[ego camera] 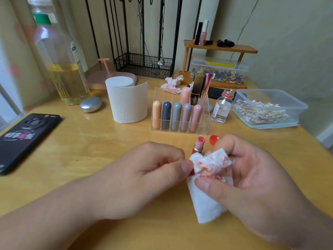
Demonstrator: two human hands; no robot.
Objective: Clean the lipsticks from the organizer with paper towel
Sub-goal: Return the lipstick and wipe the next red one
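Left hand (144, 170): pinching the near corner of the paper towel (209, 164) between thumb and forefinger. Right hand (252, 174): grasping the other side, thumb across the front, fingers curled behind. Looks like a refold between wipes, judging by the orange-red smears on the upper fold.

Turn the stained face inward and bring a white patch outward; otherwise expect colour to go back onto the case. Keep the pad small and firm enough for the rim. Then take up the uncapped lipstick (199, 146), standing on the tabletop (90, 150) just beyond the towel and touched by neither hand. Hold it low on the barrel, wipe around the collar, and spare the soft pink tip. Mind the red cap (214, 139) just beside it. Leave the capped tubes in the organizer (203, 127), farther back, until this one is done.
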